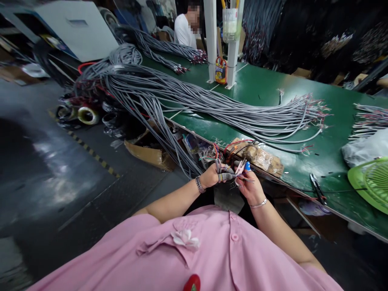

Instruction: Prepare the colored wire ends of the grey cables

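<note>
My left hand (210, 176) is closed around a grey cable (217, 165) in front of the table's near edge; some of its fingers look wrapped in grey. Close beside it, my right hand (252, 188) pinches the thin coloured wires (247, 178) at a cable end. A blue covering sits on the right thumb. Between the hands is a small pale pinkish piece (240, 167) whose kind I cannot make out. Just beyond the hands, loose red, green and white wire ends (210, 152) stick up beside a tape-covered wooden block (257, 155) at the edge.
A long bundle of grey cables (206, 101) lies across the green table (257, 89) and hangs over its near edge. To the right are pliers (317, 189), a green fan (371, 184) and a plastic bag (365, 147). A white post (211, 40) stands mid-table; a person (184, 30) is behind.
</note>
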Motion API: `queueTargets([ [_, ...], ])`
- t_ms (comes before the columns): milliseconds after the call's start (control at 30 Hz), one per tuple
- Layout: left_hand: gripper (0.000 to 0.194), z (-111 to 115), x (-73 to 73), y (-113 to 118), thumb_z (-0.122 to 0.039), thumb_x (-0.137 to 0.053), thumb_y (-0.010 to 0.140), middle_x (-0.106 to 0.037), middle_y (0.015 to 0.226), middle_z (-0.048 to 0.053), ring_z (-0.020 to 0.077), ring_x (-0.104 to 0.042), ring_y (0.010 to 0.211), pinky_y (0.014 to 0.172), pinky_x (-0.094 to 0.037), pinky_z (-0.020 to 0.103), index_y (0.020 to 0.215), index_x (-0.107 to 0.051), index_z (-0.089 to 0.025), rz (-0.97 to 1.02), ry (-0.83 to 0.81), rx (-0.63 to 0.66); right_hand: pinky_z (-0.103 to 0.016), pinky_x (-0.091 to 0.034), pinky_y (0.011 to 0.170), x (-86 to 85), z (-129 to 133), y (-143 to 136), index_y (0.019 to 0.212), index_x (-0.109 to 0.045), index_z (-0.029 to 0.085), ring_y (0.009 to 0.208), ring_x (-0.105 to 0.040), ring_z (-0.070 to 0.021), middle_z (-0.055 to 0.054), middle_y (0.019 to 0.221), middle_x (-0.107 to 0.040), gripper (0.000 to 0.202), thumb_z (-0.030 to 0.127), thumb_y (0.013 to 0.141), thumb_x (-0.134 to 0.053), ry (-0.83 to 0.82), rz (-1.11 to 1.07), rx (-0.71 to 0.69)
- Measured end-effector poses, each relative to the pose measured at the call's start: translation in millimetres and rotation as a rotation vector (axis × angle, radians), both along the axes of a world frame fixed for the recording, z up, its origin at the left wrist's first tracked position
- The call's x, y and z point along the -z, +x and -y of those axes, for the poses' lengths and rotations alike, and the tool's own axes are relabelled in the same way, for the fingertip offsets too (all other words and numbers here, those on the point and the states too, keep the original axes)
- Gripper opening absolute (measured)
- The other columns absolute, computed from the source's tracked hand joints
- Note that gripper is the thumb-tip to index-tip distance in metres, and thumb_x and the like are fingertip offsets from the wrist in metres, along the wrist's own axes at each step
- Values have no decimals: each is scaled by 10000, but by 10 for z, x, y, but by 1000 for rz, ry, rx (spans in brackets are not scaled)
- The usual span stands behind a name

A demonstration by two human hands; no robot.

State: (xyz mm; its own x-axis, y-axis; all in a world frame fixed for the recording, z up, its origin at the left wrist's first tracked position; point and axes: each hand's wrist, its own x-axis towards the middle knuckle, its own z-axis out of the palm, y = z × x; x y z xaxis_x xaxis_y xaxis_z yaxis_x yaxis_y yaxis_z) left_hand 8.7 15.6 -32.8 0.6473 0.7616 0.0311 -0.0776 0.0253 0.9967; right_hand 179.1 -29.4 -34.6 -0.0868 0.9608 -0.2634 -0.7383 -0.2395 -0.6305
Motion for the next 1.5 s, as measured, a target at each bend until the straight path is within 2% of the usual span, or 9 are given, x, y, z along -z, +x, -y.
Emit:
queueTargets([
  [267,448,0,69,-7,-495,-763,745,-547,558,-8,48,-413,445,418,-303,174,872,-715,-68,-24,-19,9,-182,-267,333,9,2,-15,782,-636,207,394,-327,-58,38,587,-536,353,525,744,-782,-21,-19,-14],
  [500,450,123,-30,-164,-472,-821,682,-612,611,29,64,-484,475,441,-368,175,868,-749,-69,4,-44,86,-189,-296,347,154,97,50,863,-674,201,421,-371,-62,-28,782,-673,515,701,744,-673,-14,-53,-39],
  [600,432,275,-58,-301,-470,-814,695,-626,610,40,64,-491,469,437,-378,171,844,-751,-70,11,-67,91,-181,-298,350,234,182,113,879,-664,201,446,-389,-66,-32,818,-684,511,693,744,-681,-66,-51,-40],
  [733,450,510,-24,-492,-503,-774,731,-617,575,43,63,-480,450,425,-371,168,822,-740,-63,13,-103,78,-165,-192,316,319,310,158,828,-650,194,455,-390,-69,-43,812,-687,434,615,751,-724,-117,-15,-55],
  [933,428,759,0,-661,-490,-747,772,-601,584,12,59,-474,460,434,-371,163,908,-722,-85,-14,-38,-107,-159,-152,322,362,487,92,819,-681,165,455,-362,-48,-51,800,-682,296,432,748,-786,-99,165,-126],
  [1100,364,846,-111,-766,-449,-746,788,-680,755,72,126,-600,662,634,-491,222,909,-737,-106,-105,161,-76,-164,-147,333,225,638,69,825,-698,166,465,-358,-56,-55,790,-677,328,487,777,-748,-58,272,-204],
  [1267,234,876,-185,-766,-370,-721,821,-701,798,78,154,-626,758,743,-473,235,825,-747,-137,-224,385,36,-188,-237,373,-69,785,127,930,-732,154,585,-498,-114,-115,895,-705,534,660,773,-662,79,345,-389],
  [1400,207,876,-200,-671,-333,-662,869,-697,778,59,129,-602,704,702,-440,215,836,-734,-141,-254,522,126,-210,-384,488,-300,893,83,953,-742,158,688,-563,-150,-77,852,-704,398,483,728,-796,215,565,-490],
  [1500,237,877,-190,-613,-355,-650,879,-687,771,49,115,-580,677,670,-427,206,829,-715,-133,-241,544,133,-239,-430,559,-360,953,-14,866,-737,165,653,-560,-144,-25,736,-676,287,381,702,-832,224,740,-456],
])
